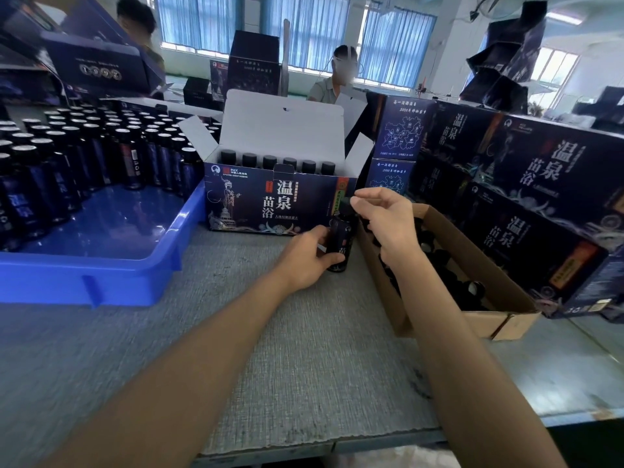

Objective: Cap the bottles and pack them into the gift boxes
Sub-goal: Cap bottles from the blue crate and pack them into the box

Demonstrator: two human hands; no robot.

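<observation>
The left hand (304,255) grips a dark bottle (340,239) standing upright on the table (304,349), just in front of the open gift box (270,204). Its fingers (334,257) curl round the bottle's lower body. The right hand (385,217) hovers just above the bottle's top with its fingertips (355,199) drawn together; I cannot tell whether they pinch a cap. A cardboard box (489,319) of dark caps lies beside it.

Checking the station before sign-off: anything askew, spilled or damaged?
No spill or damage visible. Bottles in the blue tray and the open gift box stand upright. Only oddity: the pile of dark boxes at far right back leans at angles, looking unsteady.
</observation>
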